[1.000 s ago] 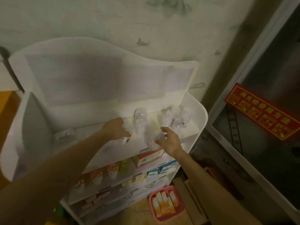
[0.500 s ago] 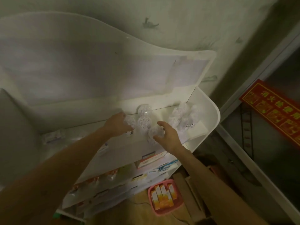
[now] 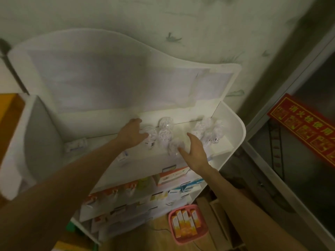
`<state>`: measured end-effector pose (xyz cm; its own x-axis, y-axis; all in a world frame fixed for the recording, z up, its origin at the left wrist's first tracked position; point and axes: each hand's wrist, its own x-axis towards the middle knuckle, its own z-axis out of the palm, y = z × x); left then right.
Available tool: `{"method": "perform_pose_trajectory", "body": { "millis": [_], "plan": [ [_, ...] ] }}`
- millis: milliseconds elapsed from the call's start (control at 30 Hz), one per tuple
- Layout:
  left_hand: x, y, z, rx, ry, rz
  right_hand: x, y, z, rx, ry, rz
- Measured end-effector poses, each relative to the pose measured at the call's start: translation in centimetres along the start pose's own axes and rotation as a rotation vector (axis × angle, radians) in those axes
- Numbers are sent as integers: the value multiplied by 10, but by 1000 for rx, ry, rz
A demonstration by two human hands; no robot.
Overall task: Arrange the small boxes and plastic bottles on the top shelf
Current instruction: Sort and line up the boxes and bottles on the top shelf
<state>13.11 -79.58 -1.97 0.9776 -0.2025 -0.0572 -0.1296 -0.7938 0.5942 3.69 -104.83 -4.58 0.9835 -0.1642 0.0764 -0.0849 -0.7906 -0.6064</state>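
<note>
The white top shelf (image 3: 101,165) holds several clear plastic bottles with white contents. My left hand (image 3: 132,132) reaches in with its thumb raised and its fingertips against one bottle (image 3: 152,137). Two more bottles (image 3: 165,130) stand just right of it, one behind the other. My right hand (image 3: 195,152) has its fingers spread, the index finger touching a front bottle (image 3: 174,145). A cluster of bottles (image 3: 207,129) stands at the shelf's right end. One small box (image 3: 75,144) lies at the left, and another small box (image 3: 123,157) lies beside my left forearm.
A flat white box (image 3: 222,144) lies at the shelf's right end. Lower shelves (image 3: 163,192) carry orange, blue and white medicine boxes. A pink basket (image 3: 188,223) of orange boxes sits on the floor. A dark glass cabinet with a red sign (image 3: 304,127) stands on the right.
My right hand has opened off the front bottle and now only touches it. My left hand's fingers have loosened on its bottle. The camera shifted.
</note>
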Motion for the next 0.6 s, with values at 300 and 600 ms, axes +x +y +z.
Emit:
{"method": "perform_pose_trajectory", "body": {
  "millis": [300,600],
  "plan": [
    [-92,13,-29,205,174,54,-74,-21,-24,-20,11,-104],
    [-216,4,-61,505,412,281,-153,-60,-7,117,-35,-152]
  ]
}}
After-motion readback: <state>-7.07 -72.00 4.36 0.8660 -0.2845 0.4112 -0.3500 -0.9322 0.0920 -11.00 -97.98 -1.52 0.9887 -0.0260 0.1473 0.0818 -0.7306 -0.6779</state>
